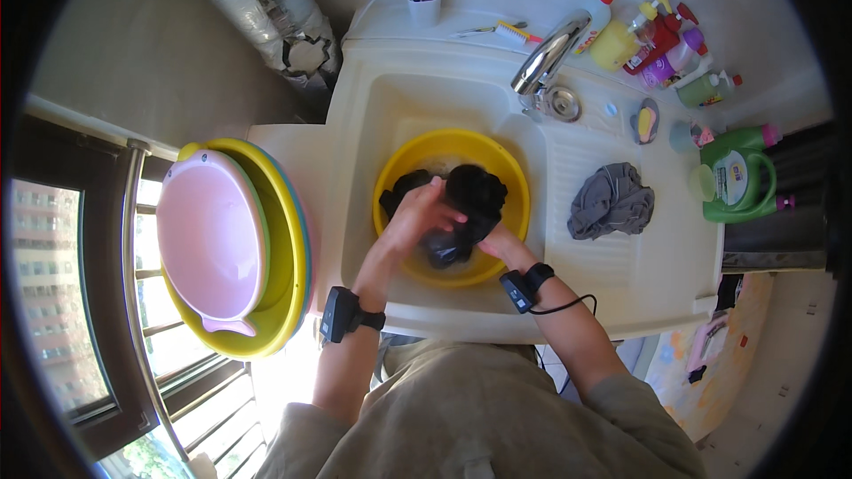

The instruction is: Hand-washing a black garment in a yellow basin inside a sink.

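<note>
A wet, bunched black garment (477,200) is in the yellow basin (391,158), which sits in the white sink. More dark cloth (448,248) lies in the basin's water, with another black fold at its left side. My left hand (424,213) is over the middle of the basin, its fingers apart and reaching toward the bunched garment. From below and to the right, my right hand (499,241) grips the lower end of that garment; its fingertips are hidden by the cloth. Each wrist wears a black strapped device.
A crumpled grey garment (611,201) lies on the ribbed washboard to the right. A chrome faucet (550,53) leans over the sink's back edge. Several bottles and a green jug (738,179) line the far right. Nested basins (213,235) stand at left, near a window.
</note>
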{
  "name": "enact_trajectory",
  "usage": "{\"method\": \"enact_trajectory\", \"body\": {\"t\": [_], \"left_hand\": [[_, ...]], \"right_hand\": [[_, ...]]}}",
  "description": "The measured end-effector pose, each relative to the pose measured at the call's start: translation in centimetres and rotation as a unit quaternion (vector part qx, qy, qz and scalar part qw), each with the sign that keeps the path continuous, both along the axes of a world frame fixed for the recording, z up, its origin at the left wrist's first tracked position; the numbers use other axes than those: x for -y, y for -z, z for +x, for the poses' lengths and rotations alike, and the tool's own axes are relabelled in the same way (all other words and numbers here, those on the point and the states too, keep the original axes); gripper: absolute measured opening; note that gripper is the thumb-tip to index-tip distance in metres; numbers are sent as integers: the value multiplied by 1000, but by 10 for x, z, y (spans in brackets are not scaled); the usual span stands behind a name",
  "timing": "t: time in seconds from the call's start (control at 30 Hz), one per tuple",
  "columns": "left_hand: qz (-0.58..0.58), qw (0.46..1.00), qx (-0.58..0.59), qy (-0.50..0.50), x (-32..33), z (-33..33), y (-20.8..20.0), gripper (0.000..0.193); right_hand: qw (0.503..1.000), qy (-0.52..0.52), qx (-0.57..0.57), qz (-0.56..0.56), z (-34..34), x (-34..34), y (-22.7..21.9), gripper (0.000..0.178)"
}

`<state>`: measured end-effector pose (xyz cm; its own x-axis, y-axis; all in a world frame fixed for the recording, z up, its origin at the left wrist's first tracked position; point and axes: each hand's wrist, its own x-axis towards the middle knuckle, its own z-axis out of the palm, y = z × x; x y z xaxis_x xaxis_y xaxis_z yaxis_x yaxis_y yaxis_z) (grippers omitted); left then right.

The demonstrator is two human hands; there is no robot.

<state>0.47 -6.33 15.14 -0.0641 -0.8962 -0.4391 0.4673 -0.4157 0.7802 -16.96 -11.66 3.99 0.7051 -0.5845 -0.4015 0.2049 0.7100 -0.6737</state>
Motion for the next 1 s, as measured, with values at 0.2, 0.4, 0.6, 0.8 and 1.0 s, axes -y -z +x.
{"method": "enact_trajectory", "body": {"t": [0.2, 0.4, 0.6, 0.8, 1.0], "left_hand": [[-93, 982, 55, -154, -5, 27, 5, 41], [-99, 876, 470, -40, -55, 63, 145, 64], [-250, 850, 463, -14, -37, -17, 107, 84], [-127, 982, 43, -131, -36, -8, 113, 45], [55, 934, 122, -330, -30, 16, 75, 30]], "right_hand": [[966, 43, 173, 186, -8, 7, -30, 40], [935, 100, 228, 253, 6, 1, -102, 51], [929, 128, 313, 152, -1, 1, -147, 54], [929, 167, 273, 185, -3, -5, -135, 54], [933, 166, 199, 251, -27, 6, -62, 55]]}}
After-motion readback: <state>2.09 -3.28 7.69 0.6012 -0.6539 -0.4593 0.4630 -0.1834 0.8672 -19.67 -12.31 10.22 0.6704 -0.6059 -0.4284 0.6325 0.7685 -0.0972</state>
